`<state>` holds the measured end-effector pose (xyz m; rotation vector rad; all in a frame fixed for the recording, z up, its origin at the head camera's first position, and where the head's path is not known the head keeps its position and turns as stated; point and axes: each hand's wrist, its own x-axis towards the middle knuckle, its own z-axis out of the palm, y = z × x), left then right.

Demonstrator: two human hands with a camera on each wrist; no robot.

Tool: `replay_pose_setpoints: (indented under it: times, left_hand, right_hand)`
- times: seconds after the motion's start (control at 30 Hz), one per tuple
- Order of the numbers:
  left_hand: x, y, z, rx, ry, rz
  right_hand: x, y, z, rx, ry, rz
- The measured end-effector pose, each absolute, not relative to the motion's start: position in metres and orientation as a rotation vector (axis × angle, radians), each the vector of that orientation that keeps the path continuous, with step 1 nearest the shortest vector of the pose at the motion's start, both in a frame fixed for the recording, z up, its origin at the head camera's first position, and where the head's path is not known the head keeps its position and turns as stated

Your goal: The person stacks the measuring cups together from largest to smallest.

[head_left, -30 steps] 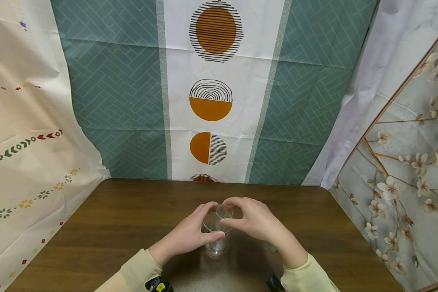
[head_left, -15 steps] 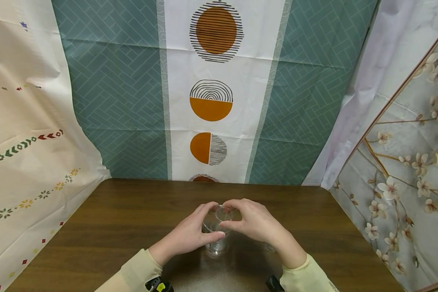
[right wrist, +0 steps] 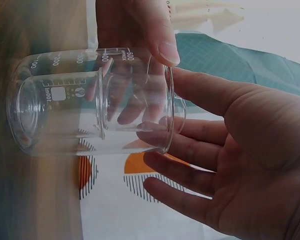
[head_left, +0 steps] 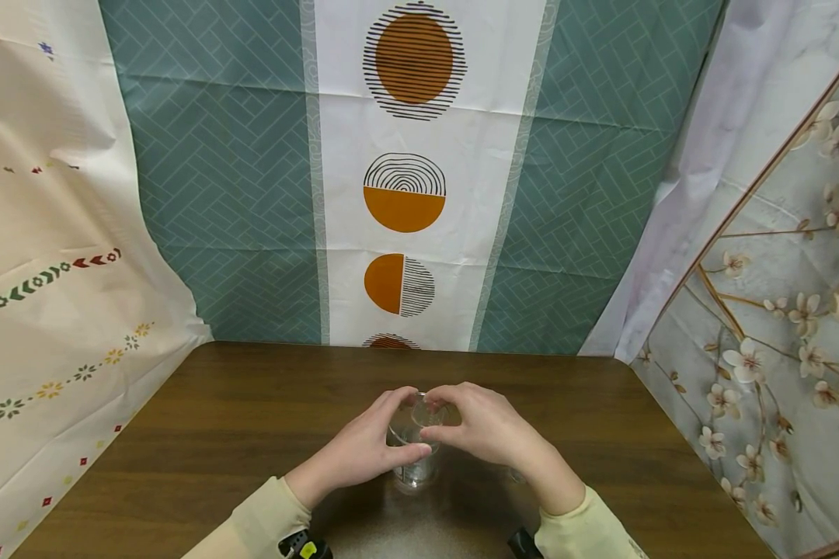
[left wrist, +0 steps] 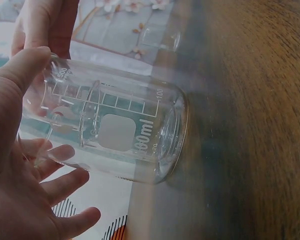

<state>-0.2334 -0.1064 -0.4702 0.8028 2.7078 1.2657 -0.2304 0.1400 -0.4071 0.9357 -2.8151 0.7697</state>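
On the brown table [head_left: 266,407], left grip [head_left: 363,445] round a large clear-glass beaker [right wrist: 67,60], smaller clear-glass beaker [right wrist: 65,107] inside; right grip [head_left: 488,423] pinching another small clear-glass vessel [head_left: 429,409] at the mouth

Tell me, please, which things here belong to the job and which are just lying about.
In the job:
large beaker, in the left hand
inner beaker, inside it
third beaker, in the right hand

Apparently lying about:
small glass on the table, possibly next
patterned cloth

pale yellow sleeves [head_left: 252,522], black wristband [head_left: 292,540], yellow patch [head_left: 308,550]
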Motion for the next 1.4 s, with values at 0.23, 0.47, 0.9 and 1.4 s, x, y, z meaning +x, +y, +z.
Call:
replay_pose_setpoints:
  times: [0.23, 0.47, 0.9, 1.4]
  left_hand:
    - [-0.2334, -0.1062, -0.4699, 0.799, 2.708, 1.265]
    - [-0.2334, -0.1062, -0.4699, 0.793, 2.708, 1.262]
    - [-0.2336, -0.1057, -0.4702, 0.799, 2.702, 1.270]
    - [-0.2332, -0.1060, -0.4699, 0.811, 2.709, 1.278]
  right_hand:
    - [-0.2284, 0.1392, -0.4085, 0.926, -2.820, 0.739]
    - [-0.2285, 0.1390, -0.4090, 0.929, -2.821, 0.735]
    - [-0.2308, 0.1373, -0.4112, 0.929, -2.822, 0.728]
    - [-0.2356, 0.1302, -0.4040, 0.941, -2.891, 0.719]
